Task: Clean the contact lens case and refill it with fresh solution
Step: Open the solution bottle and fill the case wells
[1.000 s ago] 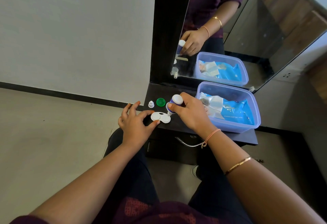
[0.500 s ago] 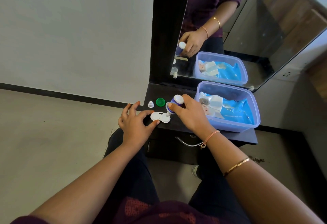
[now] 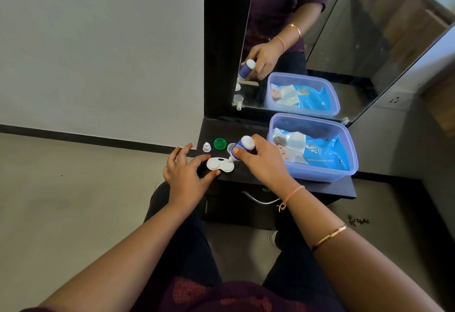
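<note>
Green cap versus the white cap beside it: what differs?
The green cap is wide and low; the white cap is narrower and taller, tapering to a tip. The green cap lies nearer the bottle, the white cap nearer the shelf edge. Both sit loose behind the lens case.

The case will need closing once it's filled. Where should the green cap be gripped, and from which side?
Pinch the green cap across its round rim, coming straight down from above. It lies flat and low on the shelf, with the small white cap close on its left. The left hand, steadying the lens case, is nearer; the right hand holds the bottle.
</note>
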